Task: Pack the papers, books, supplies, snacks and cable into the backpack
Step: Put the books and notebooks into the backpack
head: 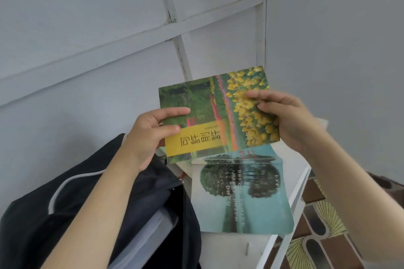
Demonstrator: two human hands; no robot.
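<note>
I hold a thin book with a flower-garden cover (215, 113) in the air with both hands. My left hand (150, 135) pinches its left edge by the yellow title band, and my right hand (286, 118) grips its right edge. Below it a second book with a teal cover showing trees (242, 194) lies flat on the white table (231, 251). The dark backpack (72, 199) sits at lower left, unzipped, with a translucent white folder (150, 231) showing inside its mouth.
Grey-white walls with raised white trim (172, 26) meet in a corner behind the table. The table's right edge (293, 205) drops to a patterned brown and yellow floor (323, 220). A small red-tipped item (182, 174) peeks out beside the teal book.
</note>
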